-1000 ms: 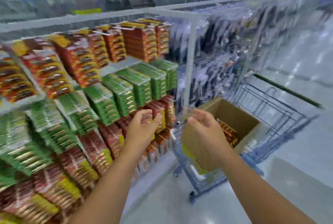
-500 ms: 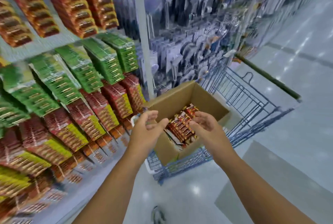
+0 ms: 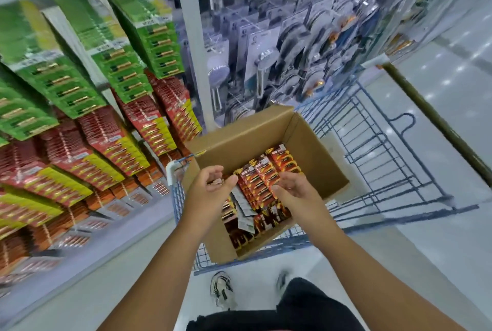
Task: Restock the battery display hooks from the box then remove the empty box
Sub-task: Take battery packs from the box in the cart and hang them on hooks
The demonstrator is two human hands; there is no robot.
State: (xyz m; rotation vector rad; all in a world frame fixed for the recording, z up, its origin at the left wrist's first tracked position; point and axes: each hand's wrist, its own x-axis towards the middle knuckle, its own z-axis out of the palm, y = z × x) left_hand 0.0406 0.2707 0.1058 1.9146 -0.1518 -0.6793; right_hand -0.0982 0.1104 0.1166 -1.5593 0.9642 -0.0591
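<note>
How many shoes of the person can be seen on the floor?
2: one white sneaker just below the cart's near edge, the other to its right, blurred and partly hidden by the dark trouser leg.

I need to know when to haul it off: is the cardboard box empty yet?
Not empty. The open cardboard box in the cart holds rows of red battery packs.
</note>
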